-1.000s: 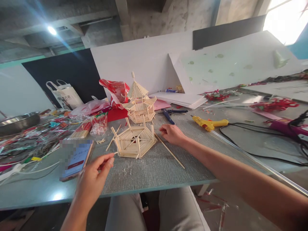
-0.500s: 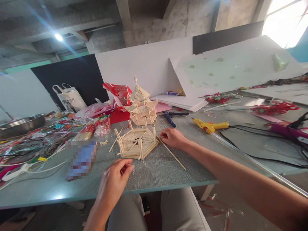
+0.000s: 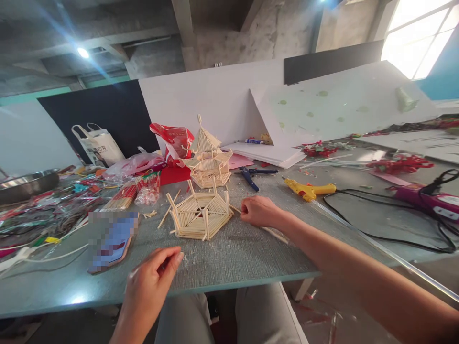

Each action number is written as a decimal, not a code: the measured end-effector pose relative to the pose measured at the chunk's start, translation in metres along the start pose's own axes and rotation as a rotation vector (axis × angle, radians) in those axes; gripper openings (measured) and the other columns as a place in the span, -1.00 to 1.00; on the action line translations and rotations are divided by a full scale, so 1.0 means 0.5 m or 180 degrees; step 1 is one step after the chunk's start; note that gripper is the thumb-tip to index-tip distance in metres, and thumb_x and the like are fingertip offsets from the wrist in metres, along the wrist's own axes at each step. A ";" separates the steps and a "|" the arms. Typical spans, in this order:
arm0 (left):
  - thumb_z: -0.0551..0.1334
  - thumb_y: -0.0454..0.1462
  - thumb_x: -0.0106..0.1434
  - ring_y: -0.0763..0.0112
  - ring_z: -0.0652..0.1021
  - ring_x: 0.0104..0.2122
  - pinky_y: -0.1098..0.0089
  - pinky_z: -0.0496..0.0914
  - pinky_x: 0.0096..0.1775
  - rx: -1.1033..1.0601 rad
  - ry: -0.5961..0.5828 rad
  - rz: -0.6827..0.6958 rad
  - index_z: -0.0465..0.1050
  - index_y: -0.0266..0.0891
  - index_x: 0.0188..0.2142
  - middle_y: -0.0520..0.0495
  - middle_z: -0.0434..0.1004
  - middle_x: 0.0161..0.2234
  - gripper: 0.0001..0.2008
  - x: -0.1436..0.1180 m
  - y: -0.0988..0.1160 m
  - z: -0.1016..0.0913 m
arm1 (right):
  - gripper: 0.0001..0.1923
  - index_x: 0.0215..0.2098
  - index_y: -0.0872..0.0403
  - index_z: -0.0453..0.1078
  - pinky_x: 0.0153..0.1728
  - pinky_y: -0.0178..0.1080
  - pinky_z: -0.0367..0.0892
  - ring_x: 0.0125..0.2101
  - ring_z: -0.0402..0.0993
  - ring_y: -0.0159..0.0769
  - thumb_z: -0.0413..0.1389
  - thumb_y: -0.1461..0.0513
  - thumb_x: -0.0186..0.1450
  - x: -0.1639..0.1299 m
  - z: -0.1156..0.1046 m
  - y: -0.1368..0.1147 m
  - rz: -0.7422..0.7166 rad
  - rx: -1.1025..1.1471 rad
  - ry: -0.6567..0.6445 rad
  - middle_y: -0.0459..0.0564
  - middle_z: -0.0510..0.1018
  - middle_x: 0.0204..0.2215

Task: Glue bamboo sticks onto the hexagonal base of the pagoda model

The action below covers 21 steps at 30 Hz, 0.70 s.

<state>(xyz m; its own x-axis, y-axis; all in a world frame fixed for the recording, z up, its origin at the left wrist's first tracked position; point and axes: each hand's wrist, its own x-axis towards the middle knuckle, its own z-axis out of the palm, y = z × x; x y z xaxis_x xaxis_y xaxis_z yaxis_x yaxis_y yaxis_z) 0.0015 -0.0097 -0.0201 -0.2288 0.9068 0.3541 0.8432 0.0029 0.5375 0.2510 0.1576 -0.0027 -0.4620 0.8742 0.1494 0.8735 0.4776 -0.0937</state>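
Observation:
On the table sits a low hexagonal frame of thin wooden sticks (image 3: 190,234), with short posts rising at its corners. To its right, my right hand (image 3: 260,211) is closed over a thin wooden stick (image 3: 277,235), whose ends show on both sides of the fist. My left hand (image 3: 152,274) hovers at the table's front edge, fingers curled in and thumb close to the index finger; nothing shows in it. Behind the frame stands a tiered stick pagoda (image 3: 208,165) with a pointed roof.
A yellow glue gun (image 3: 310,190) and its black cord lie at right, blue-handled pliers (image 3: 249,179) behind my right hand. At left are a phone (image 3: 114,243), bundled sticks (image 3: 122,196) and plastic-wrapped clutter. A clear rod (image 3: 358,234) crosses the right side.
My left hand has drawn back toward me and to the left, away from the frame. My right hand now covers the middle of the stick, which lies at a flatter angle.

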 end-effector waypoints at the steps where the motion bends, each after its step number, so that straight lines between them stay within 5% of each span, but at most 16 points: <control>1: 0.09 0.05 0.06 0.35 0.54 -0.48 0.43 0.40 -0.37 0.0042 0.0071 -0.0093 0.50 -0.03 -0.37 0.06 0.59 -0.40 -0.67 0.000 -0.008 -0.009 | -0.82 -0.47 0.08 0.45 -0.56 -0.34 0.08 -0.48 0.42 -0.26 0.01 0.24 0.06 0.000 -0.002 0.002 0.0058 -0.0045 -0.0018 0.03 0.54 -0.47; 7: 0.08 0.11 0.00 0.27 0.56 -0.40 0.41 0.39 -0.39 0.0173 0.0184 -0.0687 0.51 0.00 -0.36 0.07 0.60 -0.38 -0.61 0.008 -0.058 -0.041 | -0.82 -0.50 0.13 0.42 -0.57 -0.33 0.05 -0.50 0.42 -0.26 -0.02 0.28 0.07 -0.005 -0.012 0.018 0.0053 -0.0108 0.0048 0.06 0.53 -0.50; 13: 0.08 0.08 0.02 0.27 0.55 -0.40 0.41 0.36 -0.37 0.0074 0.0096 -0.0662 0.51 -0.06 -0.33 0.04 0.59 -0.44 -0.60 0.026 -0.077 -0.036 | -0.85 -0.49 0.11 0.33 -0.56 -0.37 0.06 -0.54 0.35 -0.37 -0.07 0.32 0.11 -0.007 -0.042 0.038 0.0353 0.0372 0.0317 -0.03 0.47 -0.56; 17: 0.06 0.04 0.08 0.29 0.55 -0.40 0.39 0.35 -0.34 -0.0130 -0.0005 -0.0560 0.47 -0.15 -0.24 -0.01 0.57 -0.45 -0.58 0.055 -0.086 -0.027 | -0.85 -0.41 0.11 0.33 -0.48 -0.37 0.14 -0.51 0.34 -0.38 -0.08 0.31 0.16 -0.028 -0.076 0.041 0.0371 0.0641 0.1170 -0.04 0.46 -0.52; 21: 0.06 -0.01 0.12 0.32 0.54 -0.41 0.39 0.36 -0.33 -0.0367 -0.0076 -0.0392 0.44 -0.22 -0.20 -0.03 0.56 -0.44 -0.58 0.077 -0.084 -0.021 | -0.84 -0.29 0.09 0.33 -0.37 -0.34 0.22 -0.42 0.36 -0.35 -0.07 0.27 0.22 -0.100 -0.088 -0.018 -0.0233 0.0823 0.1941 0.00 0.45 -0.41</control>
<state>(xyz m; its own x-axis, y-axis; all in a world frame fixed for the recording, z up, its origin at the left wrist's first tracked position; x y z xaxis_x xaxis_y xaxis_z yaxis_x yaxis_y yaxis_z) -0.0479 0.0209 -0.0209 -0.3142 0.9123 0.2627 0.7478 0.0674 0.6605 0.2730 0.1058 0.0342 -0.2829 0.6691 0.6872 0.7433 0.6058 -0.2839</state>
